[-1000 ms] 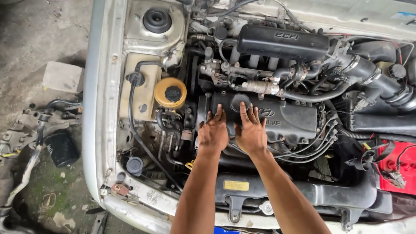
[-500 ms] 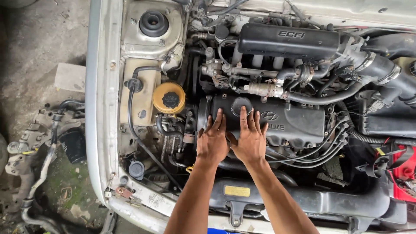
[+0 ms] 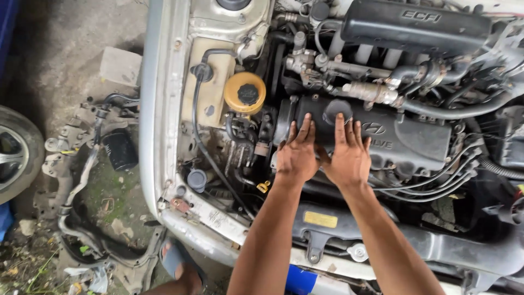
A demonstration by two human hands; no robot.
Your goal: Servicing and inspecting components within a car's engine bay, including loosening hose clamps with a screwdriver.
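I look down into an open car engine bay. My left hand (image 3: pixel 297 154) and my right hand (image 3: pixel 345 155) lie flat, side by side, palms down on the left end of the dark valve cover (image 3: pixel 406 139). The fingers of both are spread and point away from me, holding nothing. My right fingertips reach the round oil filler cap (image 3: pixel 334 108). A yellow reservoir cap (image 3: pixel 245 93) sits just left of the cover. Spark plug leads (image 3: pixel 442 177) run along the cover's near right side.
A black intake manifold (image 3: pixel 415 24) lies across the back. The pale fender edge (image 3: pixel 150 125) borders the bay on the left. On the ground lie a removed subframe with arms (image 3: pixel 76 180), a black oil filter (image 3: pixel 120 151) and a wheel (image 3: pixel 13 153). My sandalled foot (image 3: pixel 177 262) stands below the bumper.
The view has shifted right and closer, so the engine sits further right in the frame. Both hands stay flat on the valve cover in the same place.
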